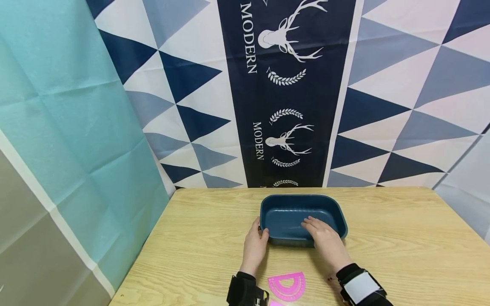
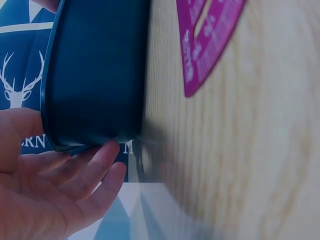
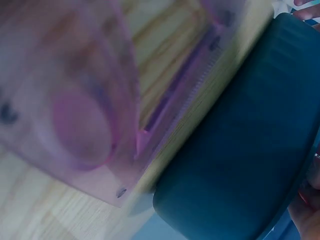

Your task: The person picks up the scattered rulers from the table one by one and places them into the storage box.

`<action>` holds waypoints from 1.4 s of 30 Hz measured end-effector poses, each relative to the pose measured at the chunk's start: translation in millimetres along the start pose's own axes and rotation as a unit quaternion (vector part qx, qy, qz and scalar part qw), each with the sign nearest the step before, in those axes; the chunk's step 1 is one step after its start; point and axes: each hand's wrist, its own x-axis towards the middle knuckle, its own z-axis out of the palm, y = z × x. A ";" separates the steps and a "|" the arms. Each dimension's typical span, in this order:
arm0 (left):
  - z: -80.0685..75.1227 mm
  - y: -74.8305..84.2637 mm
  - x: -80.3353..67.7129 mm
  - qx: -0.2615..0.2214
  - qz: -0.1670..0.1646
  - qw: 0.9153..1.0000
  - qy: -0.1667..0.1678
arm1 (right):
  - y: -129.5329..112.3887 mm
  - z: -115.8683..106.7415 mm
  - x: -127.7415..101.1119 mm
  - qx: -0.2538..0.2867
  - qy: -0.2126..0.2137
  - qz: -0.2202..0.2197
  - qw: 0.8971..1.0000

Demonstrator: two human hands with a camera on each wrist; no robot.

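A dark blue rectangular tray with rounded corners (image 1: 294,210) stands on the table, its open side up. My left hand (image 1: 254,246) grips the tray's front left corner, thumb by the rim and fingers along the outer side wall; the left wrist view shows these fingers against the wall (image 2: 95,75). My right hand (image 1: 327,242) reaches over the front right rim, its fingers extended above the tray's inside. In the right wrist view only part of that hand (image 3: 307,210) shows, beside the rim. In front of the tray, between my wrists, lies a pink protractor (image 1: 288,287).
A second pink piece (image 1: 276,303) is cut off by the bottom edge of the head view. The light wood table (image 1: 402,246) extends to both sides. A patterned cloth (image 1: 287,93) hangs behind the table, and a turquoise one (image 1: 84,140) hangs on the left.
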 end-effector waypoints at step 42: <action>-2.1 4.9 -3.5 0.006 -0.001 1.000 -0.005 | 0.7 -26.9 -8.1 0.032 -0.038 0.019 0.999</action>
